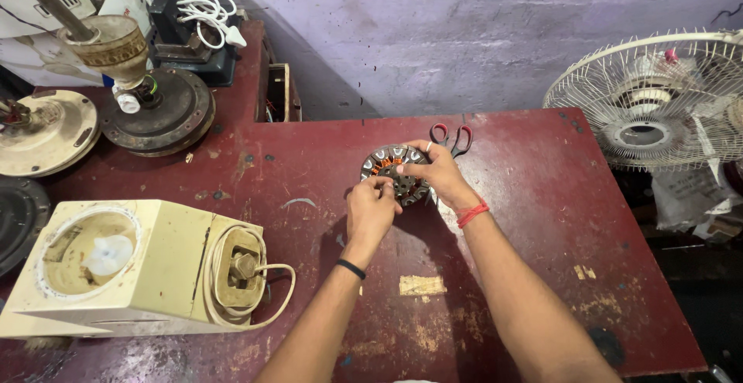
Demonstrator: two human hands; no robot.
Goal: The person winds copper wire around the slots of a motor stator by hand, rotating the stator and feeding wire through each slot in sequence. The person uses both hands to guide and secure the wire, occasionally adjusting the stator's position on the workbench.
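A round metal motor stator point(389, 165) with copper windings in its slots lies on the dark red table point(534, 220). My right hand point(435, 172) rests over its right side, fingers curled onto the rim. My left hand point(370, 210) is at its near edge, fingertips pinched on something thin at the windings; what they pinch is too small to tell. Red-handled scissors point(457, 137) lie just behind the stator, partly hidden by my right hand.
A cream appliance housing with a coiled cord point(139, 263) lies at the near left. Ceiling-fan motor parts point(151, 104) and a white cable point(203, 8) crowd the back left. A white table fan point(658, 100) stands off the table's right side.
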